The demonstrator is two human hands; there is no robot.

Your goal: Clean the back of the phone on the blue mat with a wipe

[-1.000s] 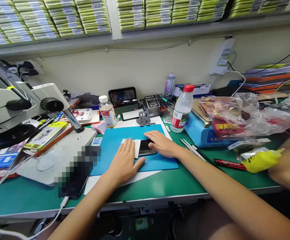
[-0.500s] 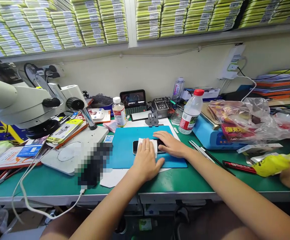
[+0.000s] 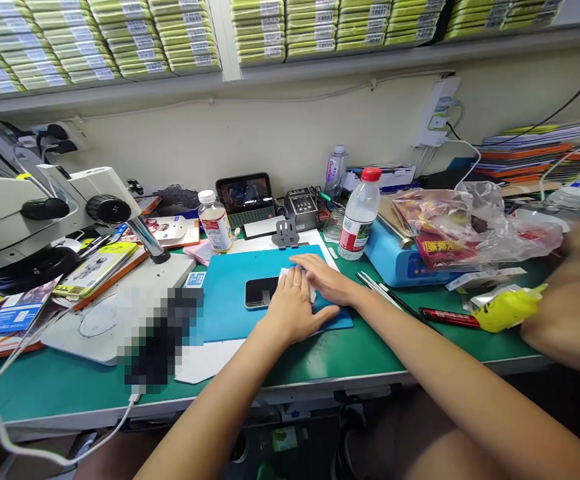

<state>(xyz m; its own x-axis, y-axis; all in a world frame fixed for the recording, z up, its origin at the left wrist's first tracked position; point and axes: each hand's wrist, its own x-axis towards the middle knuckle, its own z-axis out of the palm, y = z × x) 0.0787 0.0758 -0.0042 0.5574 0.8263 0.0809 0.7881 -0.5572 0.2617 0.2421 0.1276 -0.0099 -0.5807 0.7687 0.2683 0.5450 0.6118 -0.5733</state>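
Observation:
A phone [image 3: 259,293] with a dark screen and pale edge lies on the blue mat [image 3: 225,313]. Its left part shows; my hands cover the right part. My left hand [image 3: 295,305] lies flat with stretched fingers over a white cloth or tissue [image 3: 284,273], pressing it on the phone's right side. A ring shows on one finger. Beside it, my right hand [image 3: 326,279] rests at the phone's right end, fingers extended toward the left hand; whether it touches the phone is hidden.
A microscope [image 3: 85,207] stands at left, near a blurred-out dark patch with a white cable [image 3: 120,423]. Bottles [image 3: 360,213] and a small screen [image 3: 245,192] stand behind the mat. Pens, a yellow pouch [image 3: 505,310] and a blue device [image 3: 400,257] are at right, beside another person's arm [image 3: 565,300].
My left hand and the cloth have slid to the right along the phone, uncovering more of its left side. The right hand stays at the right end. The view has shifted right.

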